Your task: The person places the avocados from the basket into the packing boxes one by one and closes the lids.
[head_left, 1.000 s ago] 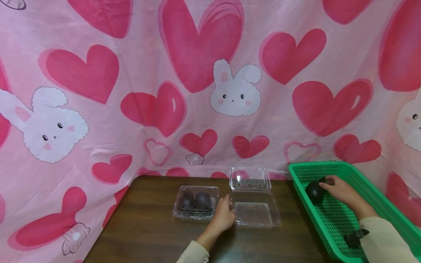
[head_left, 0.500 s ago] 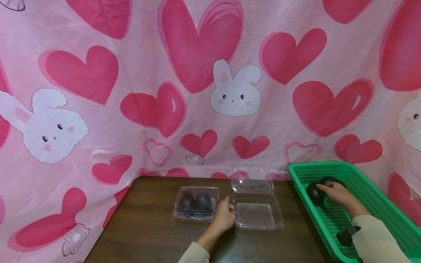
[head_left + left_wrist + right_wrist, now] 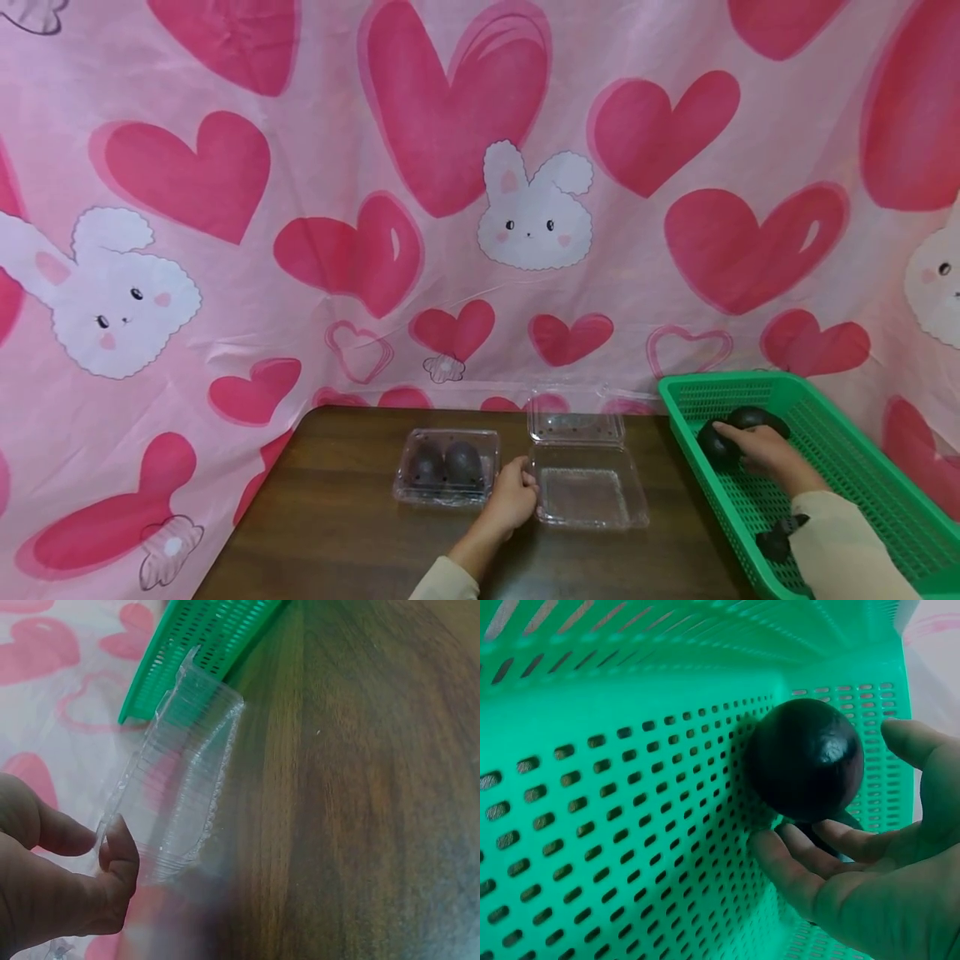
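Note:
My left hand [image 3: 512, 497] pinches the left edge of an open, clear plastic clamshell box [image 3: 187, 772] between thumb and finger. In the head view this box [image 3: 588, 492] has its lid raised at the back and nothing inside. Inside the green basket, my right hand [image 3: 768, 450] is at a dark, smooth, rounded fruit [image 3: 806, 759]. Its fingers lie along the fruit's underside, while the thumb stands apart from it in the right wrist view. Another dark fruit [image 3: 757, 417] lies behind that hand, partly covered.
A closed clear box [image 3: 447, 467] holding two dark fruits stands left of my left hand. The green perforated basket [image 3: 693, 492] fills the table's right side. A dark object [image 3: 772, 542] shows beside the right sleeve. A pink heart-print cloth [image 3: 442, 275] hangs behind the wooden table [image 3: 315, 517].
My right hand has shifted left, from the rear fruit to the fruit nearer the basket's left wall. The open box has slid slightly right, with my left hand staying at its edge.

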Demonstrator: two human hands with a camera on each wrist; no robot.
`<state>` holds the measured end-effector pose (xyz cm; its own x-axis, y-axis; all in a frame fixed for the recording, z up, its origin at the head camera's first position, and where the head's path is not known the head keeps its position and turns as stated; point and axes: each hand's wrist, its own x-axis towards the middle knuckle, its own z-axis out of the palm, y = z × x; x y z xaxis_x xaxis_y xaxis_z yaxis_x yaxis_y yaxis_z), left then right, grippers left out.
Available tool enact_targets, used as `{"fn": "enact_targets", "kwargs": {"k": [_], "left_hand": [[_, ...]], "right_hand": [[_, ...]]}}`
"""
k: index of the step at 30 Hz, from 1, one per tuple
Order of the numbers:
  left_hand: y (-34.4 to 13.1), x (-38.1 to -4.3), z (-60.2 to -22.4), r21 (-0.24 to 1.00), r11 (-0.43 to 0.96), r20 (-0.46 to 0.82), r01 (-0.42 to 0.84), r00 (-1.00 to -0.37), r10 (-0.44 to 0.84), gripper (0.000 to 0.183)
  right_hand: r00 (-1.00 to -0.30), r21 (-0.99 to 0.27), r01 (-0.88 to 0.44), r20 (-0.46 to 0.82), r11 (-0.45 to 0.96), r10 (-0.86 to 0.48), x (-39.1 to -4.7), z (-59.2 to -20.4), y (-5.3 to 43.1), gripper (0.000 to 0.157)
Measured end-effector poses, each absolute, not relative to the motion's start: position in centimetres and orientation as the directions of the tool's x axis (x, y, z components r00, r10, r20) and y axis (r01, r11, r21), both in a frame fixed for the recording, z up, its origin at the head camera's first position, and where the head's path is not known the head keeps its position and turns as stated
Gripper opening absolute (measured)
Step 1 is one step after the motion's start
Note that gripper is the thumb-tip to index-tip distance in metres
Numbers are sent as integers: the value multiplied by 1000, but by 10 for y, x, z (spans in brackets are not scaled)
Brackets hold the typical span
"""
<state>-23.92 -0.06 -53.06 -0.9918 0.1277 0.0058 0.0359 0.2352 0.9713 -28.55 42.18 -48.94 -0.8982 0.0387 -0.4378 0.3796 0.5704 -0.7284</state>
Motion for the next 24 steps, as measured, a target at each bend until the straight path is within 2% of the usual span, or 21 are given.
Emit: {"fn": "enact_targets", "kwargs": {"k": [9, 16, 24], "left_hand": [[2, -234, -536, 987, 161, -26, -5, -991, 131, 52], [4, -234, -540, 993, 117, -39, -24, -991, 127, 49], [7, -236, -541, 995, 96, -42, -31, -992, 118, 44]], "right_hand": [[-907, -712, 363, -417, 601, 55, -286, -496, 417, 102], [-901, -722, 379, -430, 579, 53, -288, -502, 413, 110], [-924, -695, 319, -378, 644, 51, -289, -504, 412, 105]]}}
